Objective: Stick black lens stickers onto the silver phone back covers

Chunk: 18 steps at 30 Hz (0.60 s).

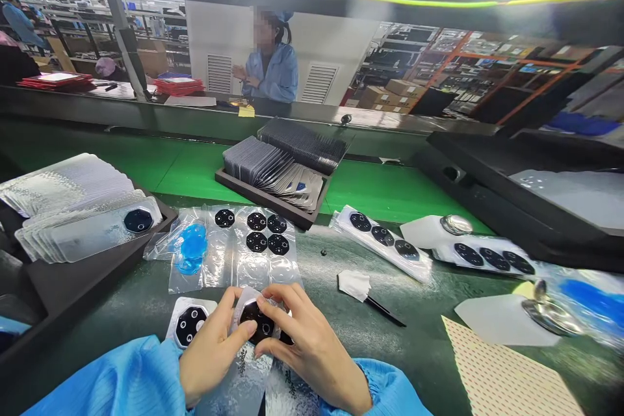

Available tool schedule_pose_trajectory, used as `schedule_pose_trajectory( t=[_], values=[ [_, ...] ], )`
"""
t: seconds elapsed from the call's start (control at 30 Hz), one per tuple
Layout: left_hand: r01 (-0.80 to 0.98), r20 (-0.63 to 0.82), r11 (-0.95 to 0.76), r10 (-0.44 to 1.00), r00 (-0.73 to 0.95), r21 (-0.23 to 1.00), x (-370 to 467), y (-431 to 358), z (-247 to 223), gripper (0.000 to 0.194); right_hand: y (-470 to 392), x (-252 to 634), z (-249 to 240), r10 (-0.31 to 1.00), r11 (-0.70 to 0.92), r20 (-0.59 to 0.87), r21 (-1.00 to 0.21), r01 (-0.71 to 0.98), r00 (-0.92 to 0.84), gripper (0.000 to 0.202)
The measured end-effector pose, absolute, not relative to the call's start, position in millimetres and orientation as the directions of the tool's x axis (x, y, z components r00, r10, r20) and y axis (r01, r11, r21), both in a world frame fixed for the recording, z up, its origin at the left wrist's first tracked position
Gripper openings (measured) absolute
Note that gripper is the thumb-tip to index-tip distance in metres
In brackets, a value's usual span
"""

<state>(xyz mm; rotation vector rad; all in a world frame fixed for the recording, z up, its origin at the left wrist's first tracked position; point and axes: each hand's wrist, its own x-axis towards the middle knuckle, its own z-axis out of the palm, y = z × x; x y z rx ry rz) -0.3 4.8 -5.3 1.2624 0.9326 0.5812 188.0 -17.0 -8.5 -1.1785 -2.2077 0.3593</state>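
Black octagonal plate with round holes (262, 321) is up over the dark green worktop (351, 338), left hand (212, 351) and right hand (312, 344) both pinched onto it. Dark marks on the silvery flat panel (238, 380) below might be lettering, too blurry to read tbh.

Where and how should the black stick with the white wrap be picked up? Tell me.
Pinch the black stick across its bare shaft, probably from the near right: it is thin, lies slanted with its bare end pointing there, and the white wrap covers the other end.
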Motion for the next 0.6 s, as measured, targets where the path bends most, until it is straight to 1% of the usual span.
schedule_pose_trajectory(
  t=[0.17, 0.3, 0.5, 0.6],
  values=[
    [0.078, -0.293, 0.299, 0.789, 0.539, 0.951, 0.8, 7.1, -6.7, 0.041, -13.9, 189.1, -9.2, 0.828, 0.560, 0.379, -0.518, 0.646, -0.413, 0.050],
    [0.021, -0.290, 0.335, 0.782, 0.552, 0.942, 1.6, 6.8, -6.1, 0.042, -11.4, 189.9, -11.2, 0.824, 0.566, 0.392, -0.521, 0.639, -0.410, 0.054],
    [0.055, -0.352, 0.377, 0.789, 0.503, 0.924, 0.2, 7.1, -2.8, 0.050, -9.0, 190.3, -11.3, 0.828, 0.560, 0.403, -0.554, 0.616, -0.390, 0.054],
    [0.034, -0.345, 0.385, 0.781, 0.521, 0.922, 0.7, 7.6, 2.1, 0.051, -9.1, 190.4, -10.0, 0.824, 0.565, 0.414, -0.558, 0.607, -0.387, 0.054]
  ],
)
